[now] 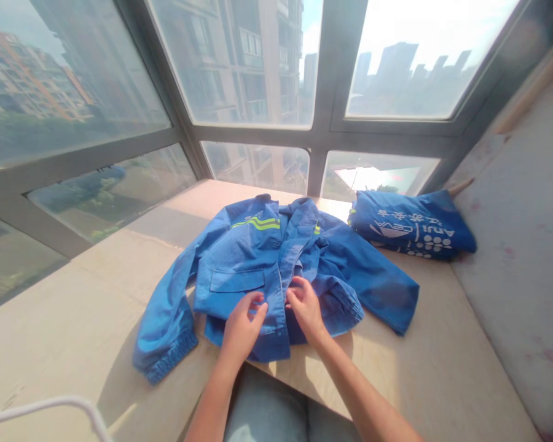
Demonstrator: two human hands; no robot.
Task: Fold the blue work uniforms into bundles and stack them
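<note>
A blue work jacket (239, 261) lies front side up on the pale ledge, with a yellow-green stripe on its chest and a flap pocket below. Its front is partly open and the right side is bunched up. My left hand (245, 322) is over the lower front beside the button strip, its fingers bent and the thumb apart from them. At the edge of the front opening, my right hand (304, 307) has thumb and fingers pinched on the jacket's cloth. The fingertips of that hand are partly hidden.
A folded blue garment (412, 224) with white lettering sits at the back right by the wall (520, 245). Windows (253, 61) enclose the pale ledge (92, 301). A white cable (59, 402) curves in at the lower left.
</note>
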